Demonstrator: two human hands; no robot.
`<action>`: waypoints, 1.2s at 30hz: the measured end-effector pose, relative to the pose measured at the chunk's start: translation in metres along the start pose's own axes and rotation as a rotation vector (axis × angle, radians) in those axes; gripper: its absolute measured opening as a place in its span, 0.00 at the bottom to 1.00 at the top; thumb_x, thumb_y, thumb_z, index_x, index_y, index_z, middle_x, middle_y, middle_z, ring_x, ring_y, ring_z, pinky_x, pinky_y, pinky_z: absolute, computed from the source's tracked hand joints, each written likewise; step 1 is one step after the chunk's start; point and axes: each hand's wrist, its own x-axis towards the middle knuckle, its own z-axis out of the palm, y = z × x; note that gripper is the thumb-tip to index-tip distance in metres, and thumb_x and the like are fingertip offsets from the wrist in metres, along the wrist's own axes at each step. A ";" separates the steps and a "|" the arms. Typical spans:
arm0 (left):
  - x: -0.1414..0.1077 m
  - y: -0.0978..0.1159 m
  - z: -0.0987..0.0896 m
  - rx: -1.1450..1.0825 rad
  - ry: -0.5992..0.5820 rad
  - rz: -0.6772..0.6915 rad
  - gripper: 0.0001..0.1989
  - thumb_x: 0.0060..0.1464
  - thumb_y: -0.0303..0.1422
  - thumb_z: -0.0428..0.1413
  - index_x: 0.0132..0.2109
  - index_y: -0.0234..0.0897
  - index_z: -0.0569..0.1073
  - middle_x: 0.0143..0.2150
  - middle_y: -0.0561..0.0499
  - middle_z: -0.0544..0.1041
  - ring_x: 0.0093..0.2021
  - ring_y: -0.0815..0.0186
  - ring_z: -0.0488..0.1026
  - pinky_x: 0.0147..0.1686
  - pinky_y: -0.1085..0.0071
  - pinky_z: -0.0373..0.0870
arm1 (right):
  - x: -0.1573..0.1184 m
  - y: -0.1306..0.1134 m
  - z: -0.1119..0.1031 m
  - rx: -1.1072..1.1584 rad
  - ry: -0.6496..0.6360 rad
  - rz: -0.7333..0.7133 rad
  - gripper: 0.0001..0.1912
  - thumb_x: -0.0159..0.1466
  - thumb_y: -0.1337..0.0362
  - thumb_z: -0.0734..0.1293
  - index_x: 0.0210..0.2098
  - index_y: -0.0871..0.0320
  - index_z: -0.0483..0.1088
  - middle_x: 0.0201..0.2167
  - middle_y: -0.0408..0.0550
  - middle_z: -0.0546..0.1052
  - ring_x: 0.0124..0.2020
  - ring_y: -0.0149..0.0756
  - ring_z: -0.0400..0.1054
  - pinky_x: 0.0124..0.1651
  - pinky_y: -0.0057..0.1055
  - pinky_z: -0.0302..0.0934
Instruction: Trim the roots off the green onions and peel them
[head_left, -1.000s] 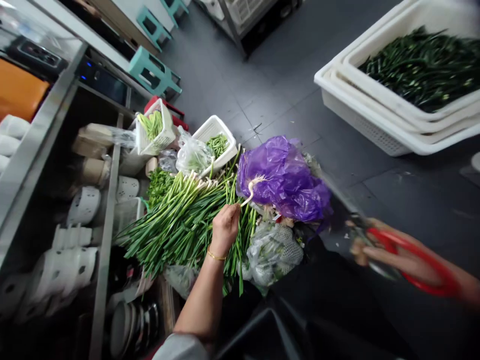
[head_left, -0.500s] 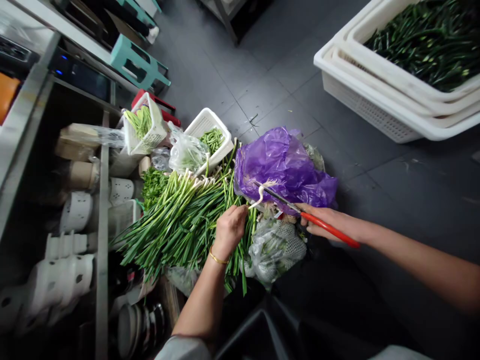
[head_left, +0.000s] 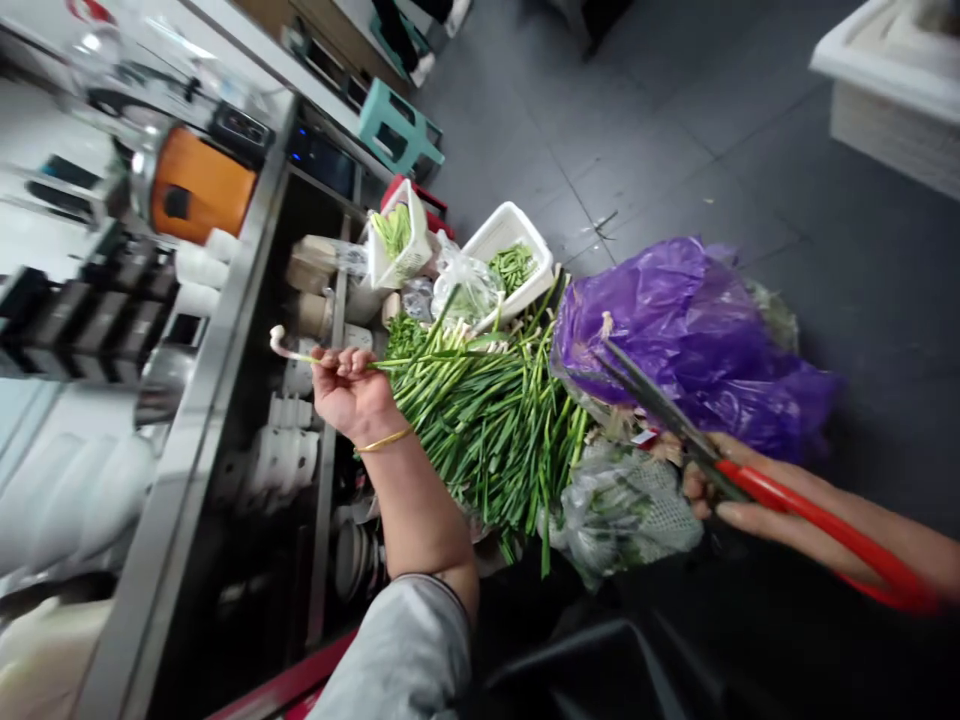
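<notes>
Head view, stalk in left hand, scissors in right hand, purple bag

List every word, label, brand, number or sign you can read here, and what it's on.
No text can be read.
Red-and-white tag by the purple bag: too small.
Black device with blue lights: too blurred to show any lettering.

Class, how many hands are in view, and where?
2: left hand, left of the greens, holding a stalk; right hand, by the purple bag, holding scissors.
</notes>
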 end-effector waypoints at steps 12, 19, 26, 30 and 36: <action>-0.019 -0.021 -0.010 -0.085 -0.203 0.090 0.04 0.57 0.31 0.56 0.35 0.35 0.70 0.22 0.59 0.66 0.21 0.76 0.61 0.24 0.78 0.58 | 0.080 -0.056 0.062 0.353 -0.306 0.107 0.28 0.49 0.69 0.64 0.51 0.55 0.67 0.40 0.49 0.75 0.43 0.40 0.73 0.49 0.37 0.67; -0.037 0.008 -0.013 -0.264 -0.316 -0.049 0.01 0.55 0.25 0.55 0.36 0.32 0.68 0.24 0.58 0.68 0.22 0.77 0.61 0.23 0.81 0.59 | 0.104 -0.063 0.062 0.630 -0.290 0.285 0.42 0.51 0.71 0.65 0.64 0.57 0.52 0.38 0.49 0.77 0.40 0.39 0.75 0.41 0.32 0.68; -0.057 0.036 -0.021 -0.496 -0.350 -0.119 0.03 0.57 0.27 0.49 0.36 0.34 0.67 0.24 0.58 0.64 0.21 0.74 0.59 0.20 0.81 0.60 | 0.126 -0.061 0.068 0.678 -0.395 0.254 0.27 0.57 0.65 0.64 0.55 0.62 0.58 0.25 0.45 0.76 0.18 0.29 0.68 0.21 0.23 0.62; -0.055 0.066 -0.035 -0.612 -0.368 -0.061 0.02 0.54 0.28 0.49 0.36 0.35 0.66 0.22 0.60 0.62 0.18 0.75 0.58 0.18 0.80 0.58 | 0.134 -0.048 0.071 0.530 -0.262 0.290 0.18 0.62 0.58 0.65 0.48 0.60 0.62 0.17 0.36 0.67 0.10 0.21 0.54 0.12 0.18 0.48; -0.048 0.114 -0.055 -0.650 -0.365 0.082 0.08 0.60 0.30 0.44 0.37 0.38 0.67 0.22 0.61 0.59 0.17 0.75 0.56 0.18 0.80 0.54 | 0.110 -0.022 0.068 0.504 -0.233 0.423 0.20 0.63 0.68 0.60 0.54 0.50 0.59 0.22 0.35 0.72 0.17 0.27 0.67 0.24 0.25 0.62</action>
